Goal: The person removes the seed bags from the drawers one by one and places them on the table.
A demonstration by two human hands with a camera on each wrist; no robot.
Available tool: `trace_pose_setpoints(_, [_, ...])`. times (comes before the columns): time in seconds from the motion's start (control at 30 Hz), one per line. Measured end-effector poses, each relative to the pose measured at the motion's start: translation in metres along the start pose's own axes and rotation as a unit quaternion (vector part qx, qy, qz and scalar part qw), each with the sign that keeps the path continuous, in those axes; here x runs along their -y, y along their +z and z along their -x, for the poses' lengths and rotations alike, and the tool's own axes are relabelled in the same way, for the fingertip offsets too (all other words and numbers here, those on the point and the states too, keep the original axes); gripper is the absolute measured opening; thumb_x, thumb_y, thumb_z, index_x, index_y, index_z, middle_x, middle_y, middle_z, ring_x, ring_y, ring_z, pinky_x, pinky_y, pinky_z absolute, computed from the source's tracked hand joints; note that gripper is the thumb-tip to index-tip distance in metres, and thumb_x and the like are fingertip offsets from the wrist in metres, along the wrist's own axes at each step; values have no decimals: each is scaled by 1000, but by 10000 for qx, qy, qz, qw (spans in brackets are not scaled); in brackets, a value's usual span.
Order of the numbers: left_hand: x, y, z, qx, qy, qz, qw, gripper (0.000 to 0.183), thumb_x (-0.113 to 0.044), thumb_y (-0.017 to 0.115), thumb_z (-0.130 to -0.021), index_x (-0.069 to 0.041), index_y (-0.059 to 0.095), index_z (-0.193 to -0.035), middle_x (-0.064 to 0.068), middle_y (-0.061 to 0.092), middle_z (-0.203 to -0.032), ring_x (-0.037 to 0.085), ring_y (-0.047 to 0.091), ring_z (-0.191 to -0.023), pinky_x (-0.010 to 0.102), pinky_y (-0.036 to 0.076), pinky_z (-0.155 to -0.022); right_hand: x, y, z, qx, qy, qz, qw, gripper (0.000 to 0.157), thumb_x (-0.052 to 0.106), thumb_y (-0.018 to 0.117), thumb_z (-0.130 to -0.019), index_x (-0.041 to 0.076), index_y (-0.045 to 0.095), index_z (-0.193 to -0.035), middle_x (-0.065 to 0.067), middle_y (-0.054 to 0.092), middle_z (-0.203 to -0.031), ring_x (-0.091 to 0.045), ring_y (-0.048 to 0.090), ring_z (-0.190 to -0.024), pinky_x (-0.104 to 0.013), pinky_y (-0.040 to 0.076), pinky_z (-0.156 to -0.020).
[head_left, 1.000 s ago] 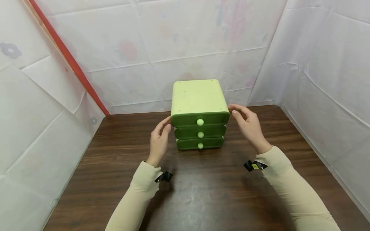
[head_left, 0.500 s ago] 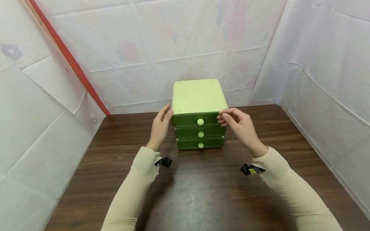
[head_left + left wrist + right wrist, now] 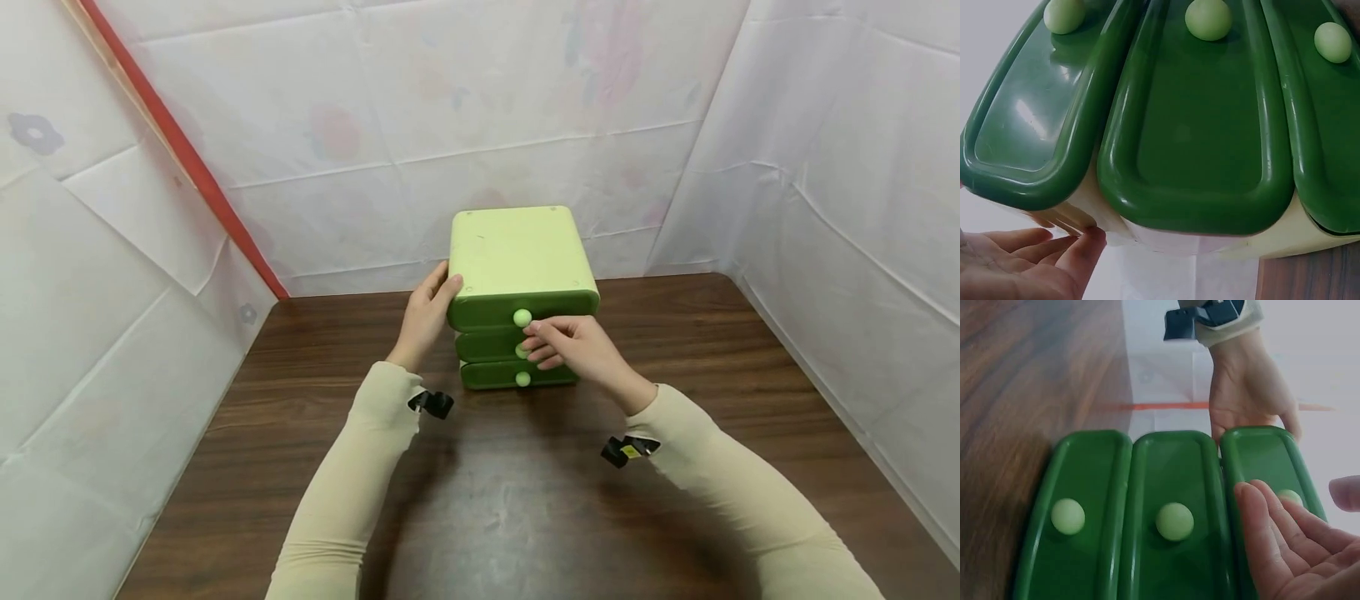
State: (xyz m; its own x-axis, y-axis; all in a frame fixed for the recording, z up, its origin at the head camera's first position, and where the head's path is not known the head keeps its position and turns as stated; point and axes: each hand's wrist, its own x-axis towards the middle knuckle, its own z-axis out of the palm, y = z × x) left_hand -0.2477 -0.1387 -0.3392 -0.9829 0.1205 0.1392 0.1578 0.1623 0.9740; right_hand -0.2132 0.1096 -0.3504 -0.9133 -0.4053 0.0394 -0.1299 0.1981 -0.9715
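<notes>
A small cabinet (image 3: 517, 250) with a pale green body and three dark green drawers, all closed, stands on the table. Each drawer has a round light green knob; the top one (image 3: 522, 317) shows fully in the head view. My left hand (image 3: 426, 321) rests against the cabinet's left side near its top front corner, the thumb on the edge. In the left wrist view its fingertips (image 3: 1088, 240) touch the pale side. My right hand (image 3: 581, 346) is just right of the top knob, thumb and fingers apart, partly covering the middle knob. In the right wrist view nothing lies between thumb and fingers.
A dark wood-grain table (image 3: 487, 500) carries the cabinet. White printed cloth (image 3: 337, 125) hangs behind and at both sides, close behind the cabinet. A red strip (image 3: 180, 150) runs down the left back corner. Black devices are strapped at both wrists.
My right hand has moved left from beside the cabinet's right side to the top knob. The left hand has shifted up and onto the cabinet's left upper edge. The drawers have stayed closed.
</notes>
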Motion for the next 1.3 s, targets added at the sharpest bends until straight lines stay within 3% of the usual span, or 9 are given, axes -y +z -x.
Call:
trace_pose_setpoints(0.17, [14, 0, -7, -21, 51, 220, 9997, 62, -44, 47, -103, -20, 27, -156, 0, 30, -160, 15, 33, -146, 38, 34, -117, -1, 6, -5, -8, 165, -113, 9998, 46, 33, 51, -103, -9, 66, -116, -24, 71, -107, -35, 72, -93, -49, 58, -82])
trace_pose_setpoints(0.37, [16, 1, -8, -28, -32, 584, 9983, 60, -41, 48, -103, -20, 29, -155, 0, 32, -160, 17, 39, -142, 40, 39, -114, 0, 9, -9, -156, 386, -129, 9991, 51, 37, 52, -102, -10, 67, -114, -25, 72, -103, -27, 74, -85, -45, 60, -79])
trace_pose_setpoints(0.73, [-12, 5, 7, -88, -113, 513, 9986, 57, -29, 46, -105, -9, 28, -155, 9, 36, -157, 24, 46, -137, 39, 46, -107, -6, 14, -19, -315, 794, -745, 9936, 50, 43, 53, -101, -1, 68, -117, -16, 75, -101, -17, 74, -80, -46, 58, -84])
trace_pose_setpoints(1.03, [16, 3, -8, -170, -89, 678, 9975, 56, -39, 52, -102, -22, 35, -153, 3, 44, -152, 22, 53, -127, 23, 53, -88, -10, 14, -23, -454, 932, -1065, 9889, 52, 44, 57, -98, -3, 69, -116, -11, 76, -95, -14, 74, -79, -47, 57, -86])
trace_pose_setpoints(1.17, [18, 3, -8, -236, -60, 666, 9975, 59, -44, 53, -100, -23, 37, -152, 2, 45, -151, 22, 55, -125, 25, 53, -89, -11, 12, -24, -434, 913, -1075, 9890, 52, 44, 58, -98, -3, 70, -115, -14, 76, -98, -17, 75, -83, -49, 55, -89])
trace_pose_setpoints(1.3, [19, 4, -8, -278, -51, 614, 9977, 61, -45, 54, -99, -20, 37, -153, 2, 43, -153, 20, 52, -130, 33, 50, -99, -12, 11, -23, -405, 912, -1091, 9890, 51, 43, 59, -98, -4, 70, -115, -19, 74, -104, -27, 74, -94, -49, 55, -90])
